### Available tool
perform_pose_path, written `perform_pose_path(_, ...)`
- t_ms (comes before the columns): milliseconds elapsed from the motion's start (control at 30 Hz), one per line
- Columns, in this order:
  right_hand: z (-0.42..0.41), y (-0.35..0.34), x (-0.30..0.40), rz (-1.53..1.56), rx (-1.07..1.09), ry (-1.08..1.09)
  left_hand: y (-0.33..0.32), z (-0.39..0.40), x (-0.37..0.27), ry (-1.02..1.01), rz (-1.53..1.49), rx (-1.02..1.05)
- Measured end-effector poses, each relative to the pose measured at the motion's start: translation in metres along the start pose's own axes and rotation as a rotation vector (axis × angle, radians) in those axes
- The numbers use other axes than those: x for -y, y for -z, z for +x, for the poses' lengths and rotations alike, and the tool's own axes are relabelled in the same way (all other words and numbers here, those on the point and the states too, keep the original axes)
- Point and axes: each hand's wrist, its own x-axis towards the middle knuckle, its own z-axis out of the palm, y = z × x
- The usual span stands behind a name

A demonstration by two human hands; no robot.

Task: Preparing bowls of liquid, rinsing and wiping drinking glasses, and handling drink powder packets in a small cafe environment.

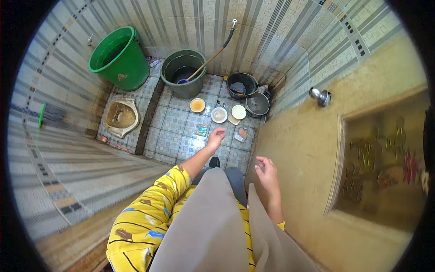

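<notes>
My left hand [215,140] hangs in front of me with nothing in it, its fingers slightly curled. Below it on the tiled floor lies a green packet [202,130] bearing writing. My right hand [267,170], also without anything in it, hovers beside the door with thumb and fingers parted. Beyond my hands stand an orange-toned bowl [197,105], a white bowl [219,115] and a cream bowl [239,112] over a pale dish [233,119]. Two spoons [221,104] rest behind the white bowl. A clear plastic container [240,134] has something pinkish-orange inside.
A hose [212,57] runs from the wall tap [234,23] into a grey tub [183,86]. Right of it are a black bucket [242,83] and a metal pot [257,104]. A green bin [132,68] and squat toilet [136,117] occupy the left ledge. The door [295,142] borders my right.
</notes>
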Motion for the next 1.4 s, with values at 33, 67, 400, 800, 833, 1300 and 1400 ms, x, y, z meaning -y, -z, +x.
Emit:
perform_pose_path(33, 0.017, 0.005, -0.007, 0.007, 0.005, 0.002, 0.003, 0.007, -0.006, 0.014, 0.000, -0.018)
perform_pose_path(67, 0.034, 0.008, -0.015, 0.014, 0.011, 0.004, 0.008, 0.013, -0.012, 0.177, -0.056, -0.086)
perform_pose_path(400, 0.241, -0.019, -0.110, -0.042, 0.335, -0.070, 0.086, 0.078, -0.031, 0.249, -0.190, -0.417)
perform_pose_path(800, 0.435, -0.211, -0.315, -0.731, 0.583, -0.434, 0.172, 0.332, 0.171, 0.036, 0.721, -0.349)
perform_pose_path(833, 0.432, -0.229, -0.338, -0.733, 0.572, -0.445, 0.186, 0.354, 0.199, 0.083, 1.062, -0.218)
perform_pose_path(1300, 0.455, -0.296, -0.556, -0.933, 0.477, -0.496, 0.231, 0.469, 0.390, -0.029, 1.379, -0.045)
perform_pose_path(1400, 0.480, -0.326, -0.493, -0.859, 0.373, -0.087, 0.225, 0.467, 0.380, 0.254, 1.293, -0.096)
